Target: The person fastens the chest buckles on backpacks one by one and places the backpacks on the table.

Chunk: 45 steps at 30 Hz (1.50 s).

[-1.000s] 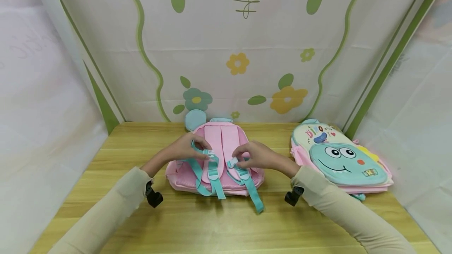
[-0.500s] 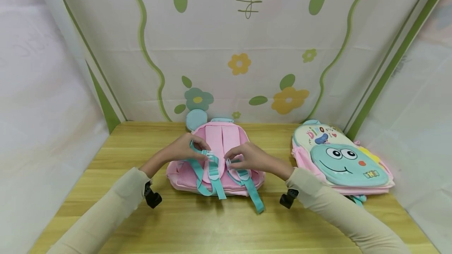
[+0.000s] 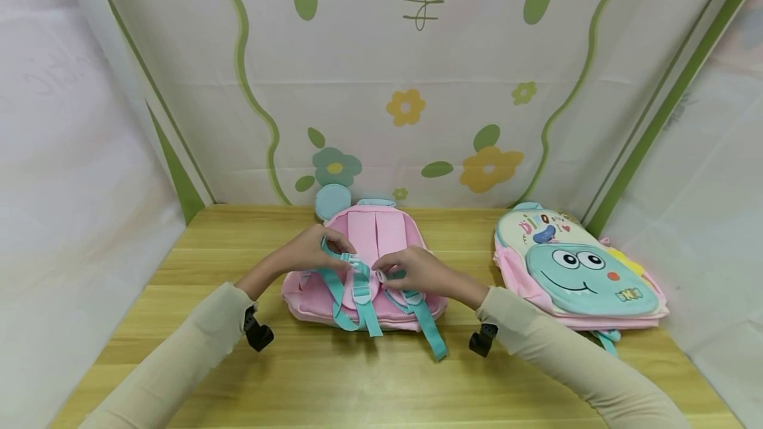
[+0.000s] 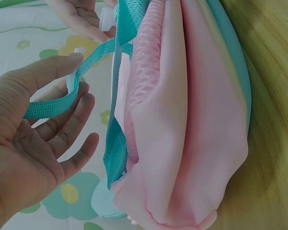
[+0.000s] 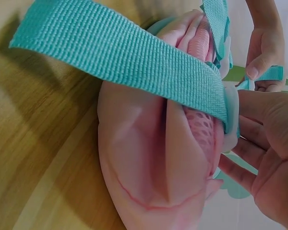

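Note:
A pink backpack (image 3: 390, 227) lies with its shoulder straps up on the table. My left hand (image 3: 312, 249) pinches a white buckle (image 3: 353, 259) on a teal webbing strap (image 4: 50, 108). Thumb and fingers of my right hand (image 3: 422, 269) pinch another small white buckle piece (image 3: 381, 276), just right of the left one and apart from it. In the right wrist view, a loose teal strap end (image 5: 134, 62) runs through a white slider (image 5: 232, 112) near the right fingers. The right fingers partly hide their buckle piece.
A second backpack (image 3: 590, 277) with a cartoon face lies at the right of the wooden table (image 3: 381, 382). Behind the pink bag stands a flower-printed cloth wall (image 3: 357, 104). A round light-blue piece (image 3: 332, 202) sticks out at the pink bag's top left.
My right hand has moved left, bringing its white buckle piece closer to the left hand. The left hand stays nearly in place, still pinching its buckle.

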### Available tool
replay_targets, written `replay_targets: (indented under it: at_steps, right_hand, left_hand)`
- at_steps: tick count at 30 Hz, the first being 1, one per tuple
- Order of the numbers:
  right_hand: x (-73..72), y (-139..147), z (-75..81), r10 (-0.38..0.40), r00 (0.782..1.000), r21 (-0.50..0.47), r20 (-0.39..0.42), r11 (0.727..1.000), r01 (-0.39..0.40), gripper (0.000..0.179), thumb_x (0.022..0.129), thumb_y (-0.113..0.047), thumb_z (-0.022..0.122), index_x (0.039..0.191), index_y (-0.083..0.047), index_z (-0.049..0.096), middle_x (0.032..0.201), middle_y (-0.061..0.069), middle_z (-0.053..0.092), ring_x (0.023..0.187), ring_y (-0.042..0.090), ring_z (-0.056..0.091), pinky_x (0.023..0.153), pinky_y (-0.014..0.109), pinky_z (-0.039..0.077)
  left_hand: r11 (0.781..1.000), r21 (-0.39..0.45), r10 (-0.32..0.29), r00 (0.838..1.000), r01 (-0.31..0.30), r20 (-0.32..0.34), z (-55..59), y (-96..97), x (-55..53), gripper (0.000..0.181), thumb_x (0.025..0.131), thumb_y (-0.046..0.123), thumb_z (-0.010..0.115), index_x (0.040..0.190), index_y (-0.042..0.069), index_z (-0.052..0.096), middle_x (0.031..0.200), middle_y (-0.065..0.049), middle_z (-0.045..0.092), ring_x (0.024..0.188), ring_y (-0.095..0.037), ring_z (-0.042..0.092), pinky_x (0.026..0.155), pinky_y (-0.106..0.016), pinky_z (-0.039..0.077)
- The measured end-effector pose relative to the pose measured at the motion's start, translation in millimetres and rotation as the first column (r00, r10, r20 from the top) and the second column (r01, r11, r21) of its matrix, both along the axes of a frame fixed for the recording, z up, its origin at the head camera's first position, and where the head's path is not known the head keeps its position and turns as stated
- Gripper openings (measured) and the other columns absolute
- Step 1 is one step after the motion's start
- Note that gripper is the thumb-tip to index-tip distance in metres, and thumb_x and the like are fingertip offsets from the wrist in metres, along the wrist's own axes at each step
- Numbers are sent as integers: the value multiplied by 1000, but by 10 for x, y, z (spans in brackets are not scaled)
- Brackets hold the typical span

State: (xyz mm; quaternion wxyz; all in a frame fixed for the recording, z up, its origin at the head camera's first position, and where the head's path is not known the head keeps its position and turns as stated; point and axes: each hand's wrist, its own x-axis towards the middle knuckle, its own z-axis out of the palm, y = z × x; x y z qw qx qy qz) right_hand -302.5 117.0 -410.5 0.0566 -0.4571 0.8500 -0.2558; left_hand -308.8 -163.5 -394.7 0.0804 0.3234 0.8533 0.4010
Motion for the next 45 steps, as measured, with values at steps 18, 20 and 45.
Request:
replay_targets:
  at_steps: [18, 20, 45]
  right_hand:
    - [30, 10, -56, -4, 996, 29, -91, 1000, 6, 21, 91, -15, 78, 111, -9, 78, 110, 2, 77, 104, 15, 71, 92, 30, 57]
    - [32, 9, -59, -4, 994, 42, -114, 999, 8, 21, 91, -16, 78, 111, -9, 78, 109, 1, 77, 105, 16, 70, 92, 31, 57]
    - [72, 9, -65, -50, 977, 69, -207, 995, 65, 17, 89, -19, 80, 104, -13, 77, 103, -1, 70, 98, 14, 65, 87, 28, 56]
  left_hand:
    - [1000, -5, 4, 1000, -4, 4, 21, 29, 14, 21, 84, 16, 84, 103, 8, 79, 99, -4, 78, 88, -14, 66, 81, -22, 56]
    - [1000, -6, 3, 1000, -3, 3, 17, 26, 11, 21, 84, 16, 84, 103, 8, 79, 99, -4, 78, 88, -13, 66, 81, -22, 55]
    - [1000, -13, 17, 1000, -17, 13, -8, 70, -13, 21, 83, 20, 86, 101, 11, 79, 99, -2, 78, 89, -13, 67, 82, -23, 56]
